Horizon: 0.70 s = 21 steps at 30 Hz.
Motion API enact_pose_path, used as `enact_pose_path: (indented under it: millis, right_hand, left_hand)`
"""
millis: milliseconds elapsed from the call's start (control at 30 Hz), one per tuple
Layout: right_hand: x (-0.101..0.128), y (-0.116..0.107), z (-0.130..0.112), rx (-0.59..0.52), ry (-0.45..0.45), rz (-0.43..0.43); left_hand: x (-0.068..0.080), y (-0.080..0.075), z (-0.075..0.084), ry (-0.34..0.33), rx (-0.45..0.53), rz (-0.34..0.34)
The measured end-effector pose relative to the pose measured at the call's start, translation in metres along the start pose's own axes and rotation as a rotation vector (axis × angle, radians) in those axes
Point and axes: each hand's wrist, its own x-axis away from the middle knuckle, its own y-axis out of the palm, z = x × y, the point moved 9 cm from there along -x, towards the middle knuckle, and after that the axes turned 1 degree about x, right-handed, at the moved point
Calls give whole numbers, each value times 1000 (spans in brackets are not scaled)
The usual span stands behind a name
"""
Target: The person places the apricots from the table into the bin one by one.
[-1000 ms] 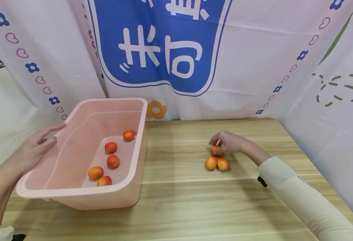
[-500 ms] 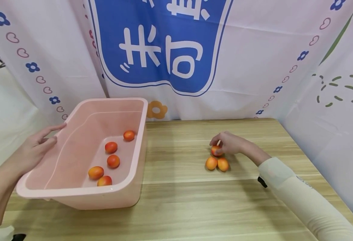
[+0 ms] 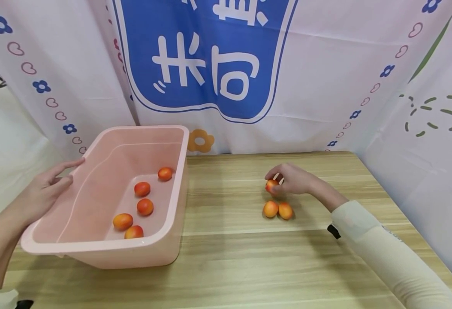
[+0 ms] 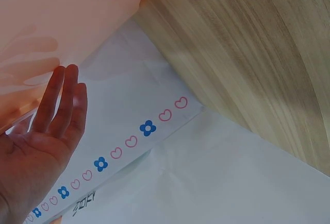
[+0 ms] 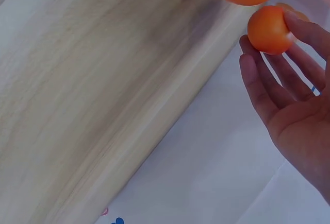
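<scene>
Since 1 s ago the right hand (image 3: 291,180) has lifted its orange fruit (image 3: 271,185) off the counter (image 3: 233,257), so it's now pinched in curled fingertips (image 5: 289,28) just above & apart from the 2 fruits (image 3: 278,210) left lying side by side. W/ straight fingers, the left hand (image 3: 42,193) rests flat vs the outer wall of the pink tub (image 3: 106,249), unchanged. Tub sits on counter's left, well apart from the right hand, w/ 5 fruits (image 3: 141,206) inside; printed cloth backdrop (image 3: 326,77) hangs behind.
</scene>
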Motion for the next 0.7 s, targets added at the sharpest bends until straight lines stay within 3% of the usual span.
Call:
enact_pose_path:
  millis: [433,700]
  right_hand:
    - [-11,-5,-19,-30,-4,70]
    - [-18,-9,-36,-32,-84,115]
  left_hand:
    - [2,0,-1,-20,-25,-3]
    - [1,0,1,-6,15,-5]
